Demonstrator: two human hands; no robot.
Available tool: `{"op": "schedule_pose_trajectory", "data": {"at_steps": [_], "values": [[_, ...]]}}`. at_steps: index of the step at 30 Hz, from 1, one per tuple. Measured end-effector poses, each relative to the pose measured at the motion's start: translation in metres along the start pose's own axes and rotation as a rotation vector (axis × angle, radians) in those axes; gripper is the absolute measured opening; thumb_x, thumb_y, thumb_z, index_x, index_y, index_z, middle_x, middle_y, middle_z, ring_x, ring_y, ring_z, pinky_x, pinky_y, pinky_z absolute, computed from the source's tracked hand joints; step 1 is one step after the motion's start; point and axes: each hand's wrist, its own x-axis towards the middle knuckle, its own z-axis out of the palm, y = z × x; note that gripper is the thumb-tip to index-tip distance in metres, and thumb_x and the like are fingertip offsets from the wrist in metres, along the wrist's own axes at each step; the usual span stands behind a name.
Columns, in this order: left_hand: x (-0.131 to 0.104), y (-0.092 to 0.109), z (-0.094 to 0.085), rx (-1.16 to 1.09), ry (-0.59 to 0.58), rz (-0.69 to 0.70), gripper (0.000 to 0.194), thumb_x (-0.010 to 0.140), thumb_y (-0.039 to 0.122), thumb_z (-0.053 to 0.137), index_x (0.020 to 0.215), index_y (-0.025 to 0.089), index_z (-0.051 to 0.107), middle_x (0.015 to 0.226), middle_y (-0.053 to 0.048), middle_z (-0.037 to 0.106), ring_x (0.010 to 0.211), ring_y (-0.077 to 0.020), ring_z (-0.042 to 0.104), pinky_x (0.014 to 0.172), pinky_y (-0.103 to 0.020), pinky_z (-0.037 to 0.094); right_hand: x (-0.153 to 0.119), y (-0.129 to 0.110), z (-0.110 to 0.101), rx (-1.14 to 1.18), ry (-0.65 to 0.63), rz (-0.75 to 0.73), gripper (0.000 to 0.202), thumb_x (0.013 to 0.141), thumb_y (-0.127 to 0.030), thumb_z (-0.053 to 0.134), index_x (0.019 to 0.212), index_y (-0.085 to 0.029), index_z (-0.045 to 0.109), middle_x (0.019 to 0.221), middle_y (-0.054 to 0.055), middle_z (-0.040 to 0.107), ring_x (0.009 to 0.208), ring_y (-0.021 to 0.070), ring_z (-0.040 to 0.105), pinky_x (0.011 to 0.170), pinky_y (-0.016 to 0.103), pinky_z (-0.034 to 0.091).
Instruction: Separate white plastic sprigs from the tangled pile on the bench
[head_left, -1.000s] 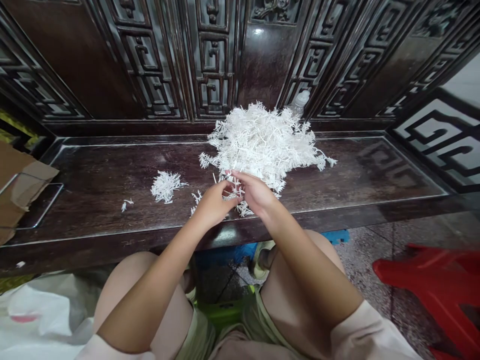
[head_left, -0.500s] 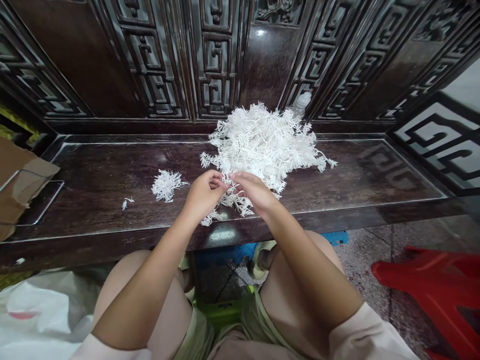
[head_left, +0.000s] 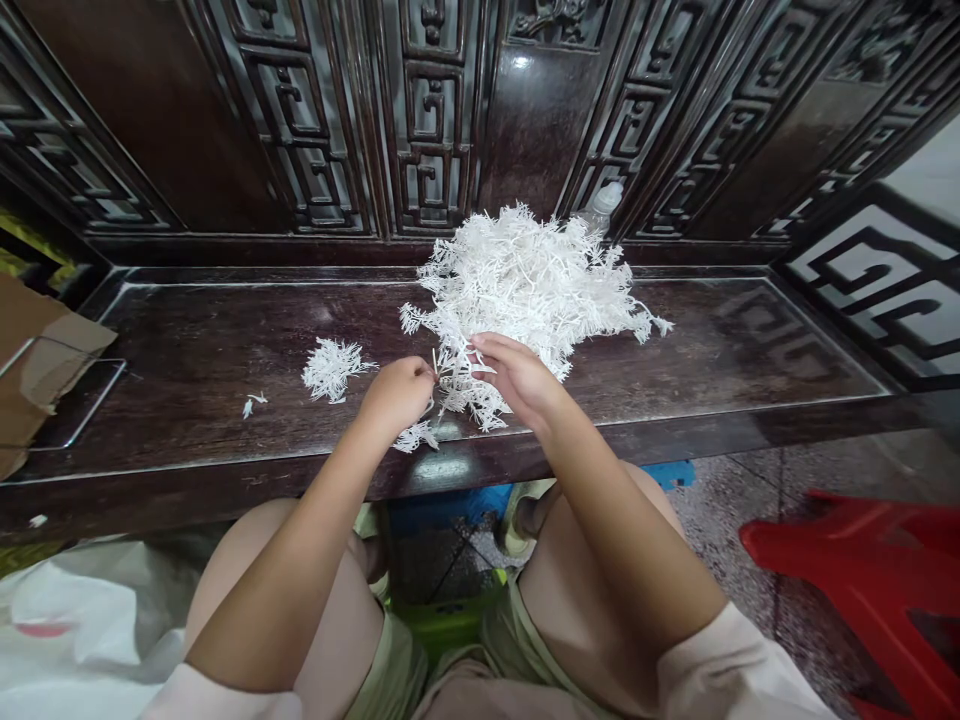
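Observation:
A large heap of white branching sprigs (head_left: pixel 532 285) lies on the dark wooden bench (head_left: pixel 675 380). At its front left edge my left hand (head_left: pixel 401 395) is closed on a white sprig, whose stem sticks up past the fingertips and whose frilly end hangs below. My right hand (head_left: pixel 521 378) is at the front of the heap, fingers apart, touching or just over the white strands; whether it grips any cannot be made out. A small pile of white sprigs (head_left: pixel 334 370) sits left of my left hand, with tiny white bits (head_left: pixel 253 404) further left.
A clear bottle (head_left: pixel 604 205) stands behind the heap, against the carved wooden backrest (head_left: pixel 435 120). Cardboard (head_left: pixel 45 360) and a metal wire frame are at the far left. A white bag (head_left: pixel 82 620) lies low left; a red stool (head_left: pixel 862 570) stands at the right.
My hands have moved apart. The left one has gone slightly left and down with a sprig, and the fingers of my right hand have spread.

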Motion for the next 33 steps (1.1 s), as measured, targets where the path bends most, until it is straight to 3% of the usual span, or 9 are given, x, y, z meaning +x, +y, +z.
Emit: {"op": "schedule_pose_trajectory", "data": {"at_steps": [3, 5, 9, 14, 18, 22, 25, 28, 33], "values": [[-0.002, 0.0, 0.005, 0.038, -0.105, 0.034, 0.032, 0.07, 0.048, 0.049, 0.078, 0.019, 0.059, 0.085, -0.009, 0.064, 0.075, -0.0234, 0.056, 0.062, -0.03, 0.036, -0.002, -0.004, 0.001, 0.083, -0.081, 0.011, 0.017, 0.065, -0.034, 0.064, 0.074, -0.02, 0.058, 0.086, 0.001, 0.057, 0.082, 0.0126, 0.051, 0.073, 0.027, 0.04], [-0.004, 0.001, 0.009, 0.006, -0.103, 0.07, 0.038, 0.067, 0.053, 0.052, 0.084, 0.019, 0.057, 0.085, -0.008, 0.064, 0.073, -0.0225, 0.056, 0.061, -0.03, 0.036, -0.003, -0.006, 0.001, 0.094, -0.113, 0.008, 0.018, 0.066, -0.035, 0.063, 0.074, -0.02, 0.057, 0.086, 0.001, 0.058, 0.083, 0.0131, 0.052, 0.074, 0.028, 0.041], [-0.005, 0.005, 0.014, 0.041, 0.011, 0.096, 0.033, 0.064, 0.045, 0.059, 0.085, 0.02, 0.053, 0.075, -0.005, 0.062, 0.064, -0.019, 0.054, 0.057, -0.028, 0.034, -0.005, -0.008, 0.002, 0.089, -0.136, -0.007, 0.016, 0.066, -0.035, 0.063, 0.072, -0.02, 0.057, 0.084, 0.001, 0.058, 0.082, 0.0133, 0.053, 0.073, 0.029, 0.041], [-0.004, 0.008, 0.006, 0.068, 0.015, 0.156, 0.021, 0.073, 0.039, 0.052, 0.069, 0.019, 0.056, 0.07, -0.003, 0.06, 0.064, -0.0173, 0.052, 0.059, -0.027, 0.034, -0.006, -0.013, 0.0, 0.095, -0.107, -0.089, 0.016, 0.07, -0.037, 0.059, 0.077, -0.023, 0.06, 0.09, 0.001, 0.06, 0.084, 0.0133, 0.053, 0.075, 0.029, 0.041], [-0.005, 0.01, -0.009, -0.133, -0.085, 0.184, 0.02, 0.073, 0.036, 0.053, 0.066, 0.017, 0.058, 0.069, -0.002, 0.061, 0.065, -0.0153, 0.053, 0.063, -0.027, 0.036, -0.004, -0.013, -0.003, -0.059, 0.015, -0.132, 0.024, 0.074, -0.042, 0.054, 0.088, -0.025, 0.061, 0.103, 0.002, 0.058, 0.091, 0.0152, 0.053, 0.076, 0.029, 0.04], [-0.008, 0.014, -0.021, -0.325, -0.089, 0.14, 0.02, 0.072, 0.036, 0.056, 0.066, 0.017, 0.059, 0.066, -0.002, 0.06, 0.064, -0.0131, 0.053, 0.064, -0.025, 0.037, 0.0, -0.005, -0.003, -0.216, 0.17, -0.038, 0.018, 0.072, -0.035, 0.054, 0.082, -0.022, 0.061, 0.099, 0.002, 0.059, 0.084, 0.0154, 0.053, 0.075, 0.031, 0.038], [-0.01, 0.017, -0.026, -0.454, -0.091, 0.122, 0.021, 0.072, 0.035, 0.057, 0.064, 0.016, 0.059, 0.064, -0.001, 0.057, 0.064, -0.0114, 0.051, 0.066, -0.024, 0.037, 0.001, 0.002, 0.002, -0.314, 0.137, 0.005, 0.016, 0.07, -0.022, 0.05, 0.082, -0.021, 0.061, 0.094, 0.002, 0.059, 0.085, 0.0155, 0.052, 0.078, 0.032, 0.036], [-0.013, 0.019, -0.031, -0.581, -0.13, 0.115, 0.021, 0.072, 0.035, 0.057, 0.064, 0.016, 0.06, 0.063, 0.0, 0.056, 0.064, -0.0104, 0.05, 0.068, -0.024, 0.037, 0.0, 0.01, 0.007, -0.399, 0.099, 0.023, 0.037, 0.063, -0.009, 0.045, 0.096, -0.022, 0.058, 0.094, 0.003, 0.057, 0.095, 0.0177, 0.049, 0.081, 0.033, 0.036], [-0.019, 0.024, -0.035, -0.734, -0.227, 0.058, 0.017, 0.068, 0.032, 0.062, 0.069, 0.015, 0.063, 0.065, 0.0, 0.058, 0.067, -0.0111, 0.052, 0.073, -0.026, 0.038, 0.003, 0.022, 0.011, -0.501, -0.003, -0.085, 0.056, 0.063, -0.011, 0.053, 0.117, -0.023, 0.046, 0.117, 0.004, 0.05, 0.108, 0.0191, 0.045, 0.092, 0.035, 0.033]]}}
